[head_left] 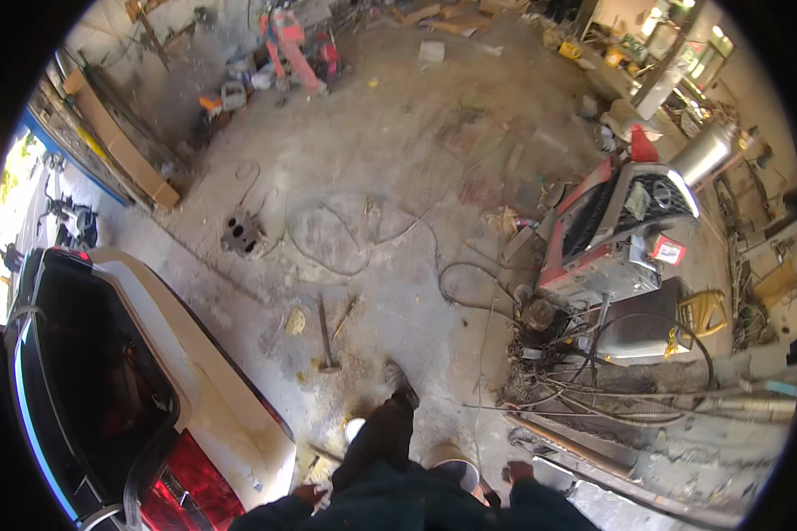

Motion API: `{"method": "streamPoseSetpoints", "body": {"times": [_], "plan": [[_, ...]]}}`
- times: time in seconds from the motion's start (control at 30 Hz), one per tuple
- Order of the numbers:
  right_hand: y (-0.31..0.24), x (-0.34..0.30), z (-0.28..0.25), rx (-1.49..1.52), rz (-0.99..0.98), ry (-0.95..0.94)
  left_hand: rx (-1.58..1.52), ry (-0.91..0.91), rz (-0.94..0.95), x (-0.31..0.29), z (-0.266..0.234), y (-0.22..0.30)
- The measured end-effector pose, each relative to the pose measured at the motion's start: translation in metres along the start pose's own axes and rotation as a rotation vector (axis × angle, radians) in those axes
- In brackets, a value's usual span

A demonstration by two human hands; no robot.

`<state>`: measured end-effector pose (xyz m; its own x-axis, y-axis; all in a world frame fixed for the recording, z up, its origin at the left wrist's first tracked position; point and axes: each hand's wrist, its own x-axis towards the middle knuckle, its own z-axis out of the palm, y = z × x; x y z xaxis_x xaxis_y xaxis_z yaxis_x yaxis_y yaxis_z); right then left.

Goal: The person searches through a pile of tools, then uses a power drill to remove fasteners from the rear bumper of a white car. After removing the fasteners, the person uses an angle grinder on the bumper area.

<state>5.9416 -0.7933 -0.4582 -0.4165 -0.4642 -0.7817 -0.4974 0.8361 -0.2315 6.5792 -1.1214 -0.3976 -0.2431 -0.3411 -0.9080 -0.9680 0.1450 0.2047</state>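
Low at the left, near the rear of a white car [212,354], hangs my left hand [308,494]. It is small and blurred, and its fingers do not show clearly. My right hand [518,471] hangs at the lower right with its fingers curled in, and nothing shows in it. Between the hands, partly hidden by my body, stands a bucket [456,463]. One shoe [398,380] of mine is stretched forward on the concrete floor. Beyond it lies a long-handled hammer [325,336]. A small white container [354,430] sits beside my leg.
A cable [363,265] loops across the floor near a metal engine part [241,234]. To the right stand a car front bumper [655,190], a tangle of hoses [584,372] and a dark box [638,323]. A red jack-like stand [290,49] is at the far left.
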Motion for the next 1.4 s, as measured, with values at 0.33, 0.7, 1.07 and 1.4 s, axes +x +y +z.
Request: {"method": "streamPoseSetpoints", "body": {"times": [0.33,0.7,1.07,1.4], "plan": [[-0.322,0.233,-0.238,0.858,-0.101,0.124,-0.535,0.537,-0.229,-0.009,-0.2,0.074],[-0.556,0.521,-0.291,-0.289,-0.274,0.07,-0.759,0.329,-0.49,-0.034,-0.073,0.205],[-0.779,0.954,-0.122,0.218,-0.065,-0.118,-1.273,-0.014,-0.869,0.189,-0.173,0.343],[-0.846,1.042,-0.105,0.736,0.141,-0.285,-1.368,-0.022,-0.876,0.241,-0.172,0.388]]}}
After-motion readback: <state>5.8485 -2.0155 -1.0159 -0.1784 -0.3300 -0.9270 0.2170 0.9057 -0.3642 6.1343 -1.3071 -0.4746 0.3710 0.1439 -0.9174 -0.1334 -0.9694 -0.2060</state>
